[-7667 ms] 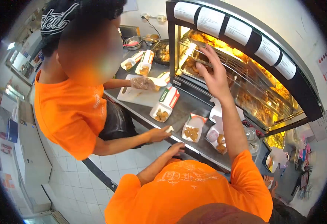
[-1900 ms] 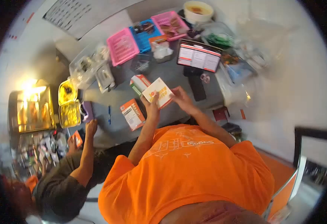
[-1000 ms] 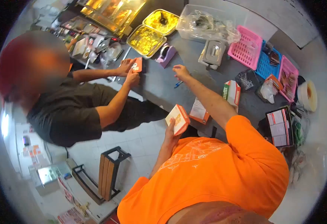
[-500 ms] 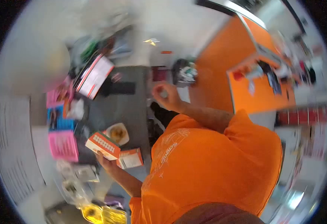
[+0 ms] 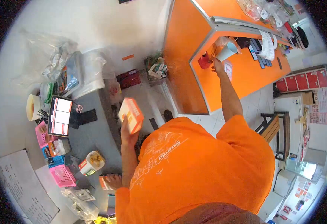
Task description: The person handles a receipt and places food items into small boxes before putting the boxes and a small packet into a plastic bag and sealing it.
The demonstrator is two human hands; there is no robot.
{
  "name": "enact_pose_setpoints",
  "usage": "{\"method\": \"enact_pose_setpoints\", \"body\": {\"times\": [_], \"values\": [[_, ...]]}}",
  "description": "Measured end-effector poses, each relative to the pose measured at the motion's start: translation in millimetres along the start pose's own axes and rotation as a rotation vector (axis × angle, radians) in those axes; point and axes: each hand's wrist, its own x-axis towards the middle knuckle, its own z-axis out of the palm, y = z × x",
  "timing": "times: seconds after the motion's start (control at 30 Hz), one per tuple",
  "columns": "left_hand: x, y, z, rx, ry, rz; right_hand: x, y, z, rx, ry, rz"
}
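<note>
My left hand point(image 5: 129, 135) grips an orange-and-white cardboard food box point(image 5: 131, 115), raised past the edge of the grey table. My right hand point(image 5: 218, 68) stretches out over the orange counter, fingers partly apart beside a small red container point(image 5: 205, 61). Whether the fingertips touch the container is not clear. Close by these fingers, a pale blue cup point(image 5: 227, 51) leans at a tilt. On the grey table point(image 5: 92, 138), an open tub of yellowish-brown food point(image 5: 95, 159) stands by another box. Partly behind my left forearm, another orange box point(image 5: 104, 183) has a brown, finger-like shape on it.
A tablet point(image 5: 60, 115) stands at the table's far side, with pink scissors point(image 5: 79, 108) and a pink basket point(image 5: 63, 175) nearby. A bin of rubbish point(image 5: 156, 71) sits beside the orange counter point(image 5: 223, 89). A wooden-topped stool point(image 5: 271, 127) stands on the right.
The view has turned toward the counter. My left hand has lifted the box off the table area. My right hand has gone from the air beside the table to the red container, its fingers unfolding.
</note>
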Motion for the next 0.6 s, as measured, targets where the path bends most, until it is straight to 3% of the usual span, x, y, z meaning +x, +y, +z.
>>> {"method": "enact_pose_setpoints", "body": {"times": [0.1, 0.13, 0.23, 0.33, 0.4, 0.43, 0.53, 0.6], "values": [[50, -46, 34, 0.042, 0.058, -0.170, 43, -1, -14, -0.039, -0.315, 0.115], [55, -55, 69, 0.029, 0.166, -0.192, 52, -1, -14, -0.033, -0.390, 0.167], [96, -82, 92, -0.032, 0.086, -0.210, 41, 35, -28, 0.521, -0.538, -0.081], [116, -96, 128, -0.095, 0.025, -0.124, 81, 116, -39, -0.030, -0.340, -0.577], [125, -103, 131, -0.151, 0.023, -0.109, 98, 122, -33, -0.899, 0.061, -0.965], [129, -107, 128, -0.197, 0.080, -0.130, 72, 111, -27, -0.780, 0.152, -1.004], [126, -108, 138, -0.266, 0.106, -0.109, 30, 106, -15, -0.407, 0.008, -0.675], [132, -113, 125, -0.245, 0.141, -0.073, -29, 72, 4, 0.257, -0.447, -0.014]]}}
